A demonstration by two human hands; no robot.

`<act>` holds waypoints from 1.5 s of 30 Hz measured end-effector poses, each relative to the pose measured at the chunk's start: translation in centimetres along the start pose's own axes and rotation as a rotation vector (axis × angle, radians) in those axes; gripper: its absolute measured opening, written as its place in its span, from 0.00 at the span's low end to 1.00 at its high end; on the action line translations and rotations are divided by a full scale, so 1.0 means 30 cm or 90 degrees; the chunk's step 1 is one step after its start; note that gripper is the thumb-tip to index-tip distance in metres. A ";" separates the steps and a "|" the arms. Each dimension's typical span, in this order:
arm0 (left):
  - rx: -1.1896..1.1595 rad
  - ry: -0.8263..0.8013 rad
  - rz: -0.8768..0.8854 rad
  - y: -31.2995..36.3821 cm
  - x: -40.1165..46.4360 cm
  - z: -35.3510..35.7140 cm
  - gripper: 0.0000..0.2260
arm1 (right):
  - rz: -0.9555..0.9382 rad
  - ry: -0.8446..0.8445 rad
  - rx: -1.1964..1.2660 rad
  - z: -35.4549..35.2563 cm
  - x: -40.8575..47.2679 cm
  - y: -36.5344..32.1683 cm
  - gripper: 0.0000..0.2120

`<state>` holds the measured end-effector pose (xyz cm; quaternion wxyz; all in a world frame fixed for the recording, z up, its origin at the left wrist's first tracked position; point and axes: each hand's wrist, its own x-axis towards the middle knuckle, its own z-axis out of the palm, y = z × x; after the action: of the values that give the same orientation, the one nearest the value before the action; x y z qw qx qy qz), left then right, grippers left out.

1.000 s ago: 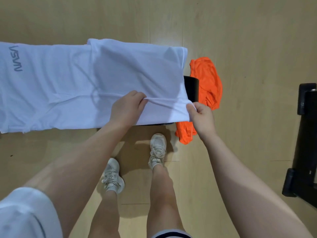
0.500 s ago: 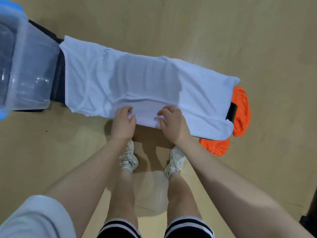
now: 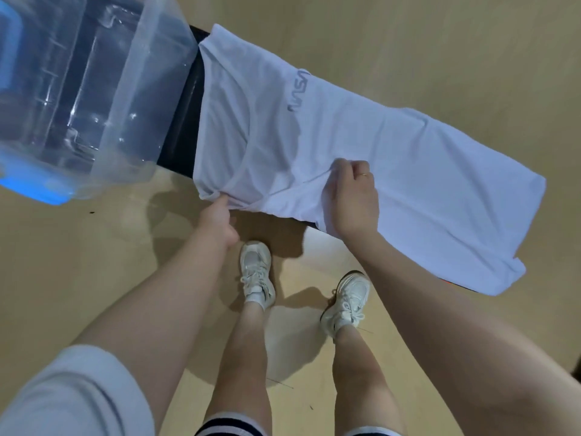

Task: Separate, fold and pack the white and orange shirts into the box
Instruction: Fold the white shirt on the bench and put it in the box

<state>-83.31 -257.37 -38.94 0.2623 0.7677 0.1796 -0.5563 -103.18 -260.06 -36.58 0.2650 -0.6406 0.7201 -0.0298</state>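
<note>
Your left hand (image 3: pixel 218 220) gripped the near edge of the white shirt (image 3: pixel 361 158) at its bunched corner, fingers curled under the cloth and hidden from view, thumb on top. Your right hand (image 3: pixel 353 199) pinched a raised fold of the same shirt further along that edge, fingers curled around the fabric, a ring visible on one finger. The white shirt lay spread lengthwise over a narrow black surface (image 3: pixel 184 121), covering nearly all of it; a grey NASA logo (image 3: pixel 298 92) showed upside down near the far edge, and the fabric's right end hung over the end of the surface. Only a thin sliver of the orange shirt (image 3: pixel 448 282) showed beneath the white shirt's hanging right corner. The clear plastic box (image 3: pixel 132 86), trimmed in blue, sat at the left end of the surface, just beside the collar end of the white shirt, with a strip of bare black surface between them. You stood on a light wooden floor (image 3: pixel 78 262), your white sneakers (image 3: pixel 256 272) just short of the surface's near edge.
</note>
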 end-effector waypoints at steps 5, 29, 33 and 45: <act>-0.132 -0.112 -0.044 0.045 -0.022 -0.049 0.12 | 0.094 -0.025 0.083 -0.035 0.027 -0.024 0.11; 0.482 -0.065 0.596 0.145 -0.306 0.400 0.11 | 0.075 -0.064 0.076 -0.302 0.307 0.190 0.14; 0.632 -0.128 0.764 0.234 -0.277 0.658 0.09 | 0.115 -0.122 0.107 -0.326 0.476 0.326 0.15; 0.994 -0.326 0.509 0.314 -0.092 1.046 0.09 | 0.231 -0.573 0.287 -0.270 0.746 0.540 0.11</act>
<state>-102.70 -283.74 -42.05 -0.1266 0.5852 -0.5908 -0.5408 -122.13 -280.60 -43.50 0.6793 -0.3824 0.6104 0.1404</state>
